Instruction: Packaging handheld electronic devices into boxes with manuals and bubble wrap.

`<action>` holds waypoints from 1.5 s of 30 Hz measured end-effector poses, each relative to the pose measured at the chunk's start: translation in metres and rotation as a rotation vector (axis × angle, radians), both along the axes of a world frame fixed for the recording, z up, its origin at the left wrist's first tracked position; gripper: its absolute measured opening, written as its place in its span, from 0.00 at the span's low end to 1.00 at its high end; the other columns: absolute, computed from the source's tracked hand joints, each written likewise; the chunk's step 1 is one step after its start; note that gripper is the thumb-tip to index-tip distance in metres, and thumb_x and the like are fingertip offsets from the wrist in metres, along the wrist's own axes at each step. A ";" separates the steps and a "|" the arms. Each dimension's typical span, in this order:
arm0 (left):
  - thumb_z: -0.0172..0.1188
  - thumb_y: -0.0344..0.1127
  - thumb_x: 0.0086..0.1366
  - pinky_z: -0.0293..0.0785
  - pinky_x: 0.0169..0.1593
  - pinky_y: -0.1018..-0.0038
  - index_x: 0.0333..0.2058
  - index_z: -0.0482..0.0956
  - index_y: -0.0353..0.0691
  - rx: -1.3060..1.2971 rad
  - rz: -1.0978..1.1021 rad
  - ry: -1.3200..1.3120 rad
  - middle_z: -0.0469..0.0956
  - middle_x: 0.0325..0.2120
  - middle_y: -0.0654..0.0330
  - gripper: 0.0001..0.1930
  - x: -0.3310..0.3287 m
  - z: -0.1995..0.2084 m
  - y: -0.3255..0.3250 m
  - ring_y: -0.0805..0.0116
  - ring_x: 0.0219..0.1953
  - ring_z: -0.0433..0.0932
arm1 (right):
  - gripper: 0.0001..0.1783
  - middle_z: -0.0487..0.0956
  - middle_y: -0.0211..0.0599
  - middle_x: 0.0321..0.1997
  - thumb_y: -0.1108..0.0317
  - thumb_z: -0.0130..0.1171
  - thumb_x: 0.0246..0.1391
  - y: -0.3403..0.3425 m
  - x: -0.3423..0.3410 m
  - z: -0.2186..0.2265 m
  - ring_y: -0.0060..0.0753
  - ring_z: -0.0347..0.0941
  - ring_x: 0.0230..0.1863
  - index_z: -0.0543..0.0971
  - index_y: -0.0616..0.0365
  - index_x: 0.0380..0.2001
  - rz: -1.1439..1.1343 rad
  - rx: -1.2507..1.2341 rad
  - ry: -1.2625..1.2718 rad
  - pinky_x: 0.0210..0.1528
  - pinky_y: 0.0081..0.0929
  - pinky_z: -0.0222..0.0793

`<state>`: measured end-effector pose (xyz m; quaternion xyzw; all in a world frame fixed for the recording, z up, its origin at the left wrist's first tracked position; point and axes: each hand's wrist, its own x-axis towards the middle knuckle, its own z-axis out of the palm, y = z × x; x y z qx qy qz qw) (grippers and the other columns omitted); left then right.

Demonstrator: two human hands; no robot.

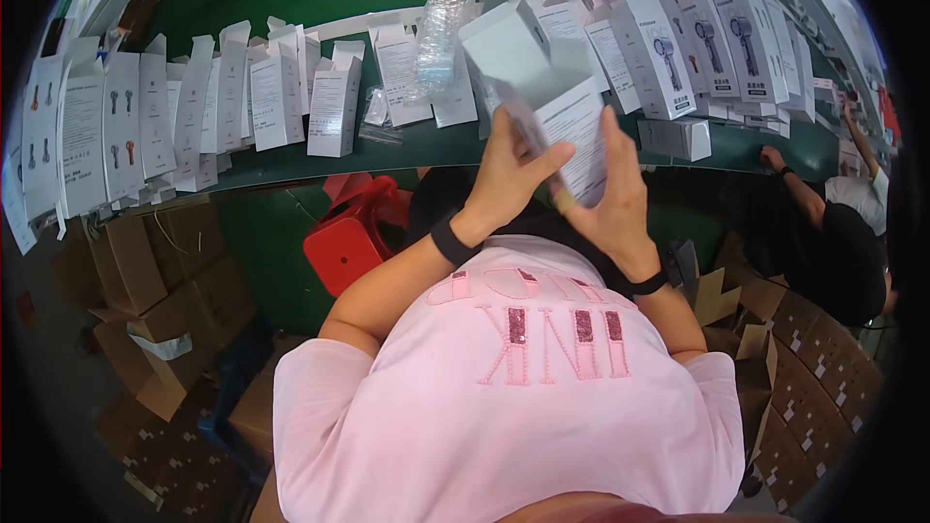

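Observation:
A white printed carton [579, 134] is held up in front of me at the bench edge, slightly blurred and tilted. Its top flaps stand open toward the far side. My left hand [513, 174] grips the left side, with the thumb across the front. On the right side, my right hand [617, 194] presses its fingers along the carton's edge and supports it near the bottom. Just beyond it lie bubble-wrap pouches [446, 48] and a small clear plastic bag [378, 116]. What lies inside the held carton cannot be seen.
Rows of upright white cartons [276, 102] line the green bench [407, 150], many with raised flaps. More cartons [659, 48] with fan pictures stand at right. A red stool [354, 242] is below the bench. Brown boxes [145, 271] are stacked at left. Another person [814, 232] works at right.

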<state>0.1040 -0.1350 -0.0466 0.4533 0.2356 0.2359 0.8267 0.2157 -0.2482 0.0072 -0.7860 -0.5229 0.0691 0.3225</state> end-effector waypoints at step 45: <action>0.69 0.37 0.41 0.72 0.46 0.70 0.48 0.72 0.31 0.803 -0.134 0.453 0.78 0.38 0.51 0.32 0.186 -0.117 0.369 0.62 0.41 0.78 | 0.09 0.79 0.51 0.29 0.63 0.57 0.56 0.150 0.160 0.023 0.56 0.76 0.30 0.79 0.56 0.35 -0.522 -0.109 -0.492 0.29 0.44 0.69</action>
